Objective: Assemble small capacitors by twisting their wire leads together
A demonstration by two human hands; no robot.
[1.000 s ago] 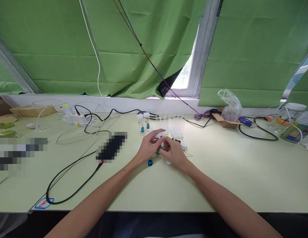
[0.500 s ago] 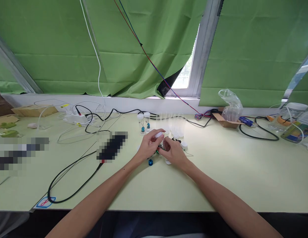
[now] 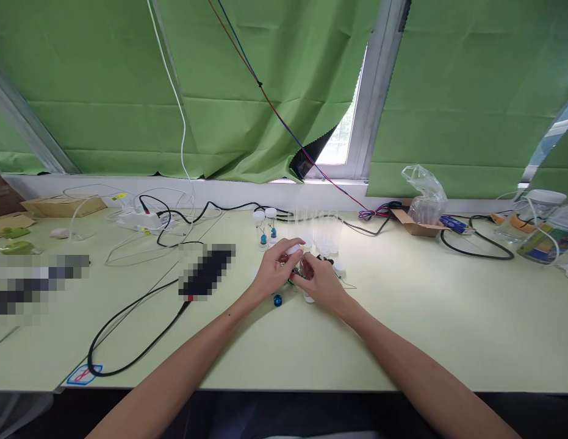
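Observation:
My left hand is closed around a white cap, whose top shows above the thumb. Close beside it, my right hand has its fingers pinched together; what they hold is hidden. Small parts with a bit of green show between the hands, too covered to name. Just in front of the hands lies a round blue piece. Behind the left hand stand two clear tubes with white caps and blue pieces inside. Several clear tubes stand behind the right hand, with a loose white cap to its right.
A black cable loops on the table at left, beside a blurred dark object. A white power strip lies farther back. At right are a small carton with a plastic bag and large clear jars.
Both hands keep nearly the same place and grip. The view has shifted very slightly; nothing else has visibly moved.

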